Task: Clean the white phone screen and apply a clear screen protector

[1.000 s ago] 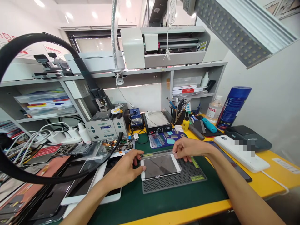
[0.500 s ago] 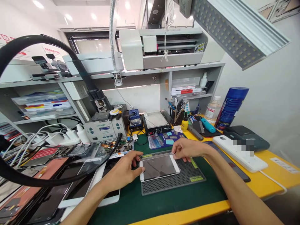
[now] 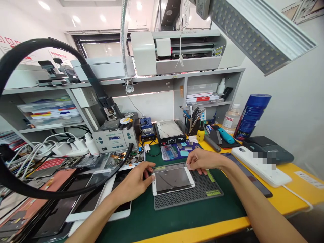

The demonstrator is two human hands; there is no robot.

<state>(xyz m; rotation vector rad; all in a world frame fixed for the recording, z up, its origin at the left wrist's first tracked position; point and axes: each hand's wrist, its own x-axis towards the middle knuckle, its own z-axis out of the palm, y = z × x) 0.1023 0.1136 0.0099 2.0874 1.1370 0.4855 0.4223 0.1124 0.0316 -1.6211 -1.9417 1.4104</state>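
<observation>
My left hand and right hand curl at the left and far right of this white-framed screen, can't tell what's gripped tbh.

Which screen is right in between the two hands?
The white-framed screen over the grey mat, between the left hand and the right hand. The other screens, some white-framed too, lie off that mat.

white wall; grey shelf; yellow table; ceiling lights; window, apparently
</observation>
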